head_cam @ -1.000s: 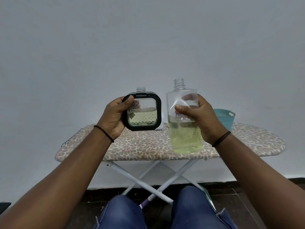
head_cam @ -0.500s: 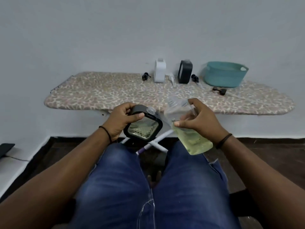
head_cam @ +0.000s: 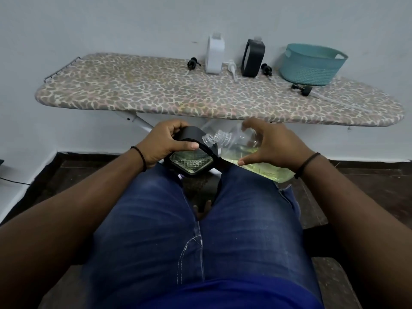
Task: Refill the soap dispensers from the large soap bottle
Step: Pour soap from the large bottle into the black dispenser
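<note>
Black square-framed glass soap dispenser, gripped by the left hand, sits over the lap; right hand grasps the tilted clear large soap bottle, necks nearly touching; pouring seems imminent, needing further tilt

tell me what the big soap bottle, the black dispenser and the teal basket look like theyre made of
Big soap bottle: clear, glossy plastic by the look; the yellow-green soap shows through it.
Black dispenser: matte black shell, likely plastic, around a clear faceted window, glass or plastic.
Teal basket: matte moulded plastic with a woven-look wall.
</note>
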